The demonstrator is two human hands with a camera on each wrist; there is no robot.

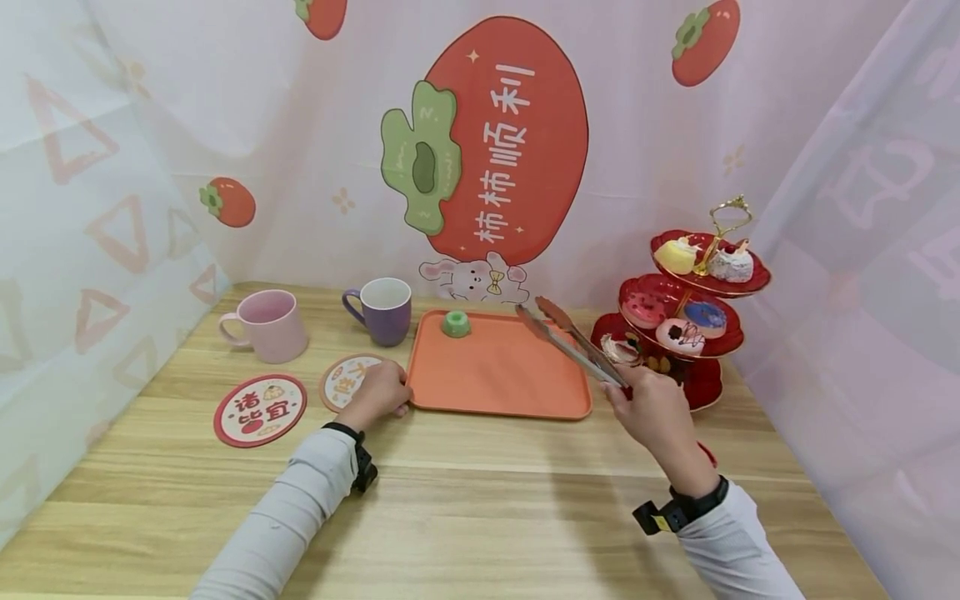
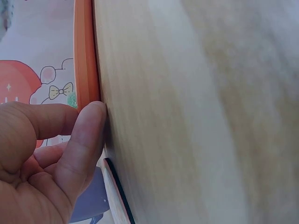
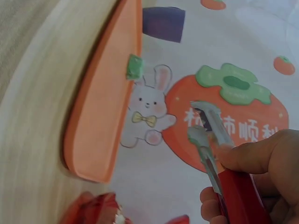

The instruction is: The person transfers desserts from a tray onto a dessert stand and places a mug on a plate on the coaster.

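My left hand [image 1: 381,390] pinches the near left corner of an orange tray [image 1: 502,371] between thumb and fingers; the left wrist view shows the thumb on the tray's rim [image 2: 86,56]. A small green ring-shaped cake [image 1: 456,324] sits at the tray's far left. My right hand [image 1: 656,412] grips metal tongs [image 1: 562,340] by their red handle [image 3: 240,198], raised over the tray's right side. The tong tips are a little apart, with nothing between them. Beside the right hand stands a three-tier red cake stand [image 1: 707,387], its lower tier partly hidden by that hand.
On the stand are several toy cakes, among them a yellow one [image 1: 677,256] and a blue one [image 1: 705,314]. A purple mug [image 1: 386,321] and a pink mug [image 1: 276,329] stand left of the tray. Two round coasters [image 1: 262,408] lie in front of them.
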